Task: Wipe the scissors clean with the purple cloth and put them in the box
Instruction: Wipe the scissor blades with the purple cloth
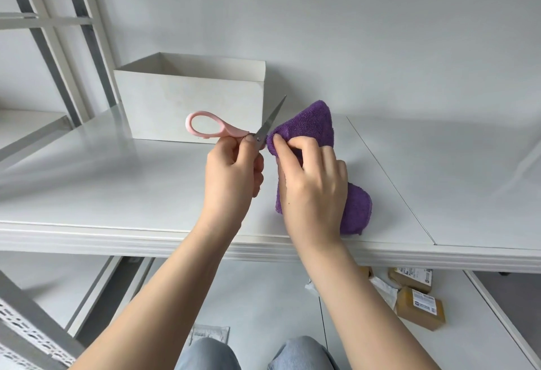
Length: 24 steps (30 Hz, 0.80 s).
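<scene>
Meanwhile left hand [231, 173] pinches scissors [234, 128] (pink-handled); right hand [314, 182] grips purple cloth [310, 125].

Purple terry cloth [310, 124], scissors [234, 128] with pale pink handle and plain silver-grey blades, matt white box [190, 100], glossy white table [117, 182], light blue denim jeans [301, 352], brown parcels [420, 309] with white printed labels, white wall [351, 33]

Second scissors [234, 129] blade under purple cloth [310, 124]; box [187, 106] interior unseen.
</scene>
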Available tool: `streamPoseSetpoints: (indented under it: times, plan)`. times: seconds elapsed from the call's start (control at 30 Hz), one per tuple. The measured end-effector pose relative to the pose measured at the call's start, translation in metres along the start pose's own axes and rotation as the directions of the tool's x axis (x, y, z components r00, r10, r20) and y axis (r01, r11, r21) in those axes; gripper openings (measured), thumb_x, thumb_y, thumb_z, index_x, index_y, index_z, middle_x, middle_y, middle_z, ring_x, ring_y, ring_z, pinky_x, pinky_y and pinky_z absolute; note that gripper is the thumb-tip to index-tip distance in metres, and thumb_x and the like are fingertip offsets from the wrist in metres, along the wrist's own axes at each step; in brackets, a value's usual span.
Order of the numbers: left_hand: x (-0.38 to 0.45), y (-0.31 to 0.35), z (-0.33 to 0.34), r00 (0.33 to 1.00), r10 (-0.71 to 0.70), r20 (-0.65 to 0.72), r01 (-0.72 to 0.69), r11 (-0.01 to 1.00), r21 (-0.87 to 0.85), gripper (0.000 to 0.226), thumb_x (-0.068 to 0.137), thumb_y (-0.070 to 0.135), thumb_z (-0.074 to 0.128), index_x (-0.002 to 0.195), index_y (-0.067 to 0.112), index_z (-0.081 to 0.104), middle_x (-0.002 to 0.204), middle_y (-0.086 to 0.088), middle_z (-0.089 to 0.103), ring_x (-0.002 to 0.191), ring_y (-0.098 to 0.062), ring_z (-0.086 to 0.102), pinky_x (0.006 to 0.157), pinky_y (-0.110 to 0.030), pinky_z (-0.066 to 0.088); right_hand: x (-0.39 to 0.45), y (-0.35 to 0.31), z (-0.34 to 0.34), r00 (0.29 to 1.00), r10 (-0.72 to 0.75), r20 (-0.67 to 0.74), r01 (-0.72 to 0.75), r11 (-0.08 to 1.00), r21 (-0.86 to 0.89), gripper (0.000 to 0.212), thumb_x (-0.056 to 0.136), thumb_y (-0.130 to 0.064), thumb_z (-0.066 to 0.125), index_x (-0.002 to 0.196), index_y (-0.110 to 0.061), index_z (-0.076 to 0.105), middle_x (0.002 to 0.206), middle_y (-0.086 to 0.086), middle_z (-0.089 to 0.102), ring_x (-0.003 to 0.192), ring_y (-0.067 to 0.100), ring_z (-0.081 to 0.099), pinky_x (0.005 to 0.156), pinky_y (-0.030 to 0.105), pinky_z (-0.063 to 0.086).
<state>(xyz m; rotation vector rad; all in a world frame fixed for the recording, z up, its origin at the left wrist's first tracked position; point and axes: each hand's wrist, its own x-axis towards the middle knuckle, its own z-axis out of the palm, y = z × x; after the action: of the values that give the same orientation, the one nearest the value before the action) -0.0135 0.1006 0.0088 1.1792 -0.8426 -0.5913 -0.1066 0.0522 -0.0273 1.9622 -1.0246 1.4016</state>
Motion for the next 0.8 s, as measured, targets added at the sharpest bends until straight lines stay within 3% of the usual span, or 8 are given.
streamPoseSetpoints:
  times: [0.17, 0.4, 0.57, 0.7, 0.8]
  plan:
    - [0.004, 0.003, -0.002, 0.999, 0.008, -0.034, -0.008, 1.0, -0.001, 0.026, 0.097, 0.014, 0.042, 0.094, -0.009, 0.054, 0.05, 0.005, 0.041, 0.042, -0.014, 0.028, 0.04, -0.021, 0.024, 0.002, 0.003, 0.005, 0.997, 0.073, 0.021, -0.073, 0.997, -0.012, 0.029, 0.086, -0.006, 0.068, 0.112, -0.019, 0.071, 0.095, 0.002, 0.064, 0.071, 0.027, 0.053, 0.06, 0.036, 0.037]
    - [0.002, 0.001, -0.001, 1.0, -0.009, -0.024, 0.009, 1.0, 0.001, 0.021, 0.097, 0.014, 0.042, 0.077, 0.008, 0.046, 0.05, 0.006, 0.041, 0.044, -0.015, 0.029, 0.041, -0.02, 0.024, 0.002, -0.012, 0.001, 1.0, 0.029, -0.005, -0.029, 0.999, 0.038, 0.029, 0.089, -0.004, 0.058, 0.112, -0.016, 0.072, 0.094, 0.004, 0.066, 0.069, 0.026, 0.053, 0.058, 0.036, 0.039]
    - [0.001, -0.001, -0.002, 1.0, 0.008, -0.029, -0.008, 1.0, -0.002, 0.021, 0.097, 0.014, 0.042, 0.079, 0.005, 0.05, 0.051, 0.005, 0.041, 0.043, -0.014, 0.029, 0.041, -0.02, 0.025, 0.0, -0.005, 0.004, 1.0, 0.026, -0.004, -0.026, 1.0, 0.008, 0.028, 0.089, -0.006, 0.063, 0.112, -0.019, 0.072, 0.091, 0.002, 0.064, 0.069, 0.026, 0.051, 0.057, 0.035, 0.036]
    - [0.002, 0.001, -0.003, 0.999, 0.025, -0.046, -0.026, 1.0, -0.014, 0.021, 0.097, 0.015, 0.042, 0.083, 0.004, 0.053, 0.051, 0.005, 0.042, 0.042, -0.014, 0.03, 0.04, -0.02, 0.025, 0.002, 0.005, 0.007, 0.993, 0.115, 0.0, -0.115, 0.993, -0.001, 0.034, 0.082, -0.004, 0.071, 0.112, -0.019, 0.072, 0.093, 0.001, 0.064, 0.071, 0.026, 0.052, 0.059, 0.034, 0.035]
    - [0.003, 0.0, -0.001, 0.999, 0.021, -0.032, -0.021, 1.0, -0.016, 0.023, 0.097, 0.013, 0.042, 0.09, -0.003, 0.055, 0.049, 0.006, 0.041, 0.042, -0.013, 0.03, 0.04, -0.019, 0.026, -0.001, -0.005, 0.005, 0.998, 0.064, -0.003, -0.064, 0.997, 0.037, 0.027, 0.088, -0.009, 0.067, 0.113, -0.018, 0.071, 0.093, 0.002, 0.064, 0.071, 0.026, 0.053, 0.06, 0.036, 0.036]
